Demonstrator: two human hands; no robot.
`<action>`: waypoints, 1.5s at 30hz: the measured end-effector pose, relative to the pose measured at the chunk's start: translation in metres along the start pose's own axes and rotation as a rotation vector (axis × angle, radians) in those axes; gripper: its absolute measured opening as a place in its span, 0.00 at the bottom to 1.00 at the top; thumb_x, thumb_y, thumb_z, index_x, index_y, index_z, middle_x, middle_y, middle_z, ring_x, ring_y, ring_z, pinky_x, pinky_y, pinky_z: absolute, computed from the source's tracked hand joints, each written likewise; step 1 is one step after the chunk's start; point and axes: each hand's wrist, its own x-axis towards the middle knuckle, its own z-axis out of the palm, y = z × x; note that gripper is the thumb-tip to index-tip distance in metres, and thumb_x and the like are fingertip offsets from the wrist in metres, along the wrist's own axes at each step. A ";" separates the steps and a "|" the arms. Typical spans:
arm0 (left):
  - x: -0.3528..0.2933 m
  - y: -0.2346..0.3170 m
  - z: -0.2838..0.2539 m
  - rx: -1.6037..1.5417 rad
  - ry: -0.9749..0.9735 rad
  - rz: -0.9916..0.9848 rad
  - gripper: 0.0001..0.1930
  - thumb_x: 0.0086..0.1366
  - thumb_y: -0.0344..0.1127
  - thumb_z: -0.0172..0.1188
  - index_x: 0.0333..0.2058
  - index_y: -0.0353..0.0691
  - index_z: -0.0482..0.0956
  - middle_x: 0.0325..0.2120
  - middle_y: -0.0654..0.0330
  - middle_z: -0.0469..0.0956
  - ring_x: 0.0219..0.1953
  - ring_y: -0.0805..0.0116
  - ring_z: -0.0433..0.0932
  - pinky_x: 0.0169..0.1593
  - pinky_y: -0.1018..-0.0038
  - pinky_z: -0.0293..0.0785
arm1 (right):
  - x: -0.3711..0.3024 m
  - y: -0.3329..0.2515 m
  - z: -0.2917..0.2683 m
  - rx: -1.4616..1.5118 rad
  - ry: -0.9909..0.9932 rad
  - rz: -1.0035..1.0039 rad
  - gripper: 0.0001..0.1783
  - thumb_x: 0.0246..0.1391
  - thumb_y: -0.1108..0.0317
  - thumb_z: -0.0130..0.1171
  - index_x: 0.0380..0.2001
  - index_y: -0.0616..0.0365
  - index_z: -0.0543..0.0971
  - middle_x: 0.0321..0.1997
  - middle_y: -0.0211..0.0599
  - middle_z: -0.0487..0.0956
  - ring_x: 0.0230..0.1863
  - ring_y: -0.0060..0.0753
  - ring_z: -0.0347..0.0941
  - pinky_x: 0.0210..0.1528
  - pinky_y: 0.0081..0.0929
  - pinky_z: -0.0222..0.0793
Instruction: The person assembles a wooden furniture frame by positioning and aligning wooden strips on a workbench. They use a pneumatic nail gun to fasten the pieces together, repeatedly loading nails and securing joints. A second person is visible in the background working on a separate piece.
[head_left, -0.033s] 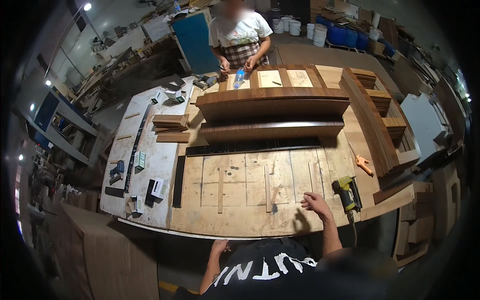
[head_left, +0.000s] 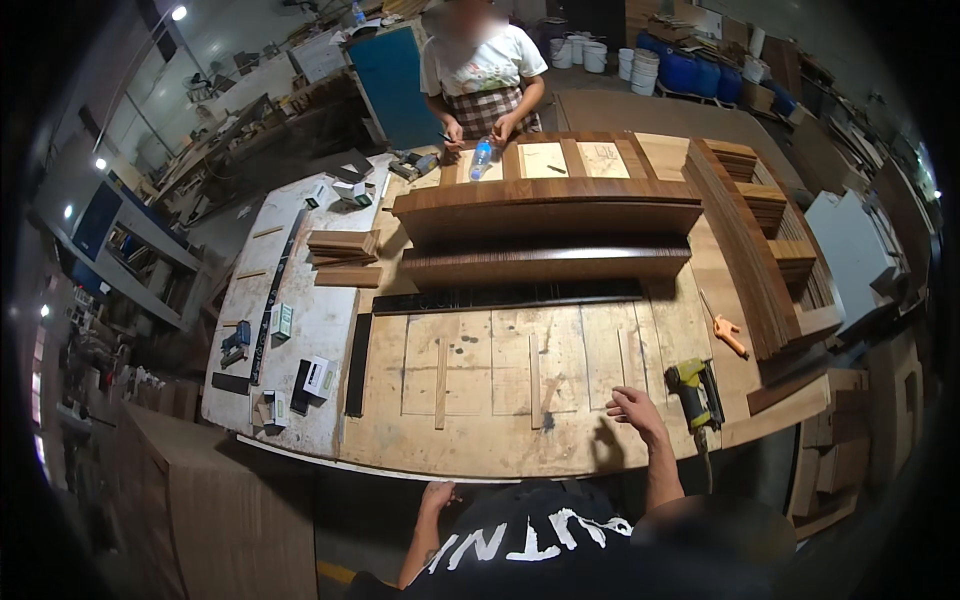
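While your right forearm slants up across the near edge of the workbench, your right hand bends at the wrist and points leftward over the wood, its shadow falling just beside it. The fingers are loosely curved and slightly apart. Nearest to that hand, just to its right, the green-and-black nail gun lies on the bench with its hose running toward you. Ahead of the hand is one thin wooden strip; a second strip lies to its left, and a third strip farther left.

Your left forearm comes up nearly straight, close to your dark shirt, and your left hand sits low at the bench's near edge. Its fingers look curled inward, but you cannot tell whether they close on anything.
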 end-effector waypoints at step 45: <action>0.100 0.451 -0.128 -0.340 0.561 0.597 0.46 0.64 0.60 0.63 0.68 0.29 0.60 0.67 0.40 0.62 0.70 0.49 0.62 0.70 0.61 0.60 | 0.222 -0.137 -0.231 -0.216 0.739 -0.500 0.22 0.63 0.55 0.61 0.36 0.70 0.79 0.30 0.33 0.78 0.33 0.29 0.67 0.38 0.34 0.67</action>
